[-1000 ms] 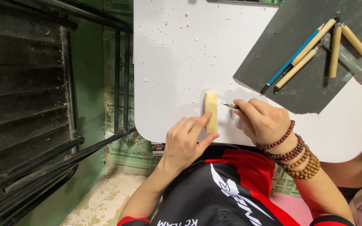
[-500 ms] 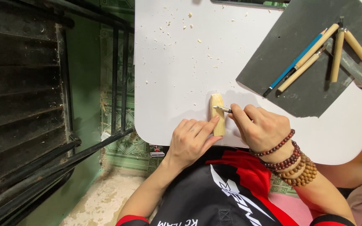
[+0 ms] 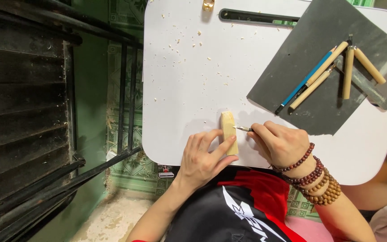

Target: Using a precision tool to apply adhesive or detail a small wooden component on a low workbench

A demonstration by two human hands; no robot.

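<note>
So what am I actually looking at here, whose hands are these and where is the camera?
There is no machine: a person wears one camera on the head, and it looks down at their own two hands over a small white table. The left hand presses a small pale wooden block flat against the table. The right hand, with bead bracelets on its wrist, holds a thin carving tool whose tip touches the block. Wood chips are scattered over the table. To the right lies a dark grey sheet with more wooden-handled tools and a blue pencil on it.
</note>
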